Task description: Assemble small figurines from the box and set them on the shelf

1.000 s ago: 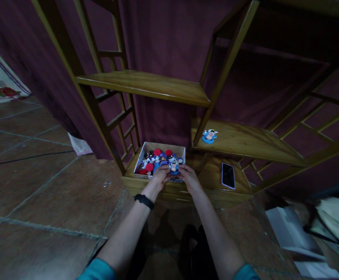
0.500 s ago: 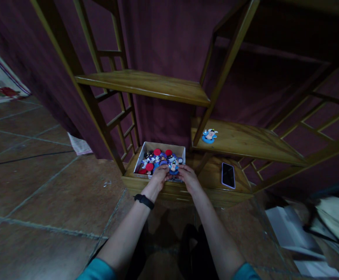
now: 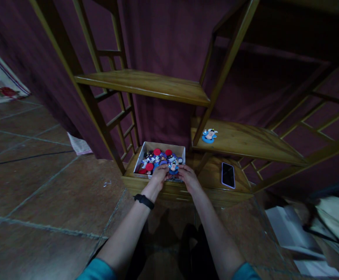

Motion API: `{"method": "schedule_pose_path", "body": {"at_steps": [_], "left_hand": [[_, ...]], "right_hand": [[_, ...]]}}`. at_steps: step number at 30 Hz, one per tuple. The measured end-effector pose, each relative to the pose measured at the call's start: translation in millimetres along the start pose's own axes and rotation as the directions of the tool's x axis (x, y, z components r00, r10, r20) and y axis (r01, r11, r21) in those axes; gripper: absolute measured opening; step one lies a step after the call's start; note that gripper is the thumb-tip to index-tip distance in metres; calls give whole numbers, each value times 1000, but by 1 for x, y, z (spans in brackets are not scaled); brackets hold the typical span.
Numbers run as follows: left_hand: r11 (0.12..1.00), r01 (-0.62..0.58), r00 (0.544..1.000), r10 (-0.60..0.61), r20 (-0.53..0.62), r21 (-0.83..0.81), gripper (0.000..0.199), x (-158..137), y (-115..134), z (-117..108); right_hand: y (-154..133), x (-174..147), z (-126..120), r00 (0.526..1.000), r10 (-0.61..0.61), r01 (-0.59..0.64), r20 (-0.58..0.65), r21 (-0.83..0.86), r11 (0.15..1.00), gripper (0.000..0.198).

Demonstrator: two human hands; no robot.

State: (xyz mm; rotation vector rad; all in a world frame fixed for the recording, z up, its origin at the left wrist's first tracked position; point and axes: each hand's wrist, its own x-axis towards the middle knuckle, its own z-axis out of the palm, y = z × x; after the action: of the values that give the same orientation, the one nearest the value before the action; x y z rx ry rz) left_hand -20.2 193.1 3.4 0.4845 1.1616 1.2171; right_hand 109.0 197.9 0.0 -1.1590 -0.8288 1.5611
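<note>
- A toy (image 3: 173, 168) is held between the left hand (image 3: 160, 175) and the right hand (image 3: 187, 175), over the near right corner of the box (image 3: 169, 146).
- The fingers of both hands are closed in on it, left hand at its left side, right hand at its right; neither hand is clearly nearer.
- No long axis can be made out, the toy being small and partly covered by fingers; whether the box rim is touched cannot be told.
- More toys (image 3: 157, 159), jumbled, are contained in the box, beyond and to the left of the held one.
- A similar blue-based toy (image 3: 209, 135) is set on the middle shelf (image 3: 245, 140), up and to the right, nearer the right hand.
- That toy is bordered on its left by a post (image 3: 227, 50); to its right the shelf is continued.
- The box is overhung by the upper shelf (image 3: 143, 83), so freer room is judged to be offered toward the body.
- A phone (image 3: 228, 175) is laid on the lower board (image 3: 210, 182), right of the right hand.
</note>
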Motion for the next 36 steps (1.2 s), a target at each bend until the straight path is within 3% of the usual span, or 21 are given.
{"method": "schedule_pose_path", "body": {"at_steps": [21, 36], "left_hand": [[999, -23, 999, 21, -38, -41, 9, -3, 4, 1], [996, -39, 999, 39, 0, -86, 7, -1, 2, 1]], "right_hand": [[1, 0, 0, 1000, -13, 13, 6, 4, 1000, 28], [1, 2, 0, 1000, -5, 6, -23, 47, 999, 29]]}}
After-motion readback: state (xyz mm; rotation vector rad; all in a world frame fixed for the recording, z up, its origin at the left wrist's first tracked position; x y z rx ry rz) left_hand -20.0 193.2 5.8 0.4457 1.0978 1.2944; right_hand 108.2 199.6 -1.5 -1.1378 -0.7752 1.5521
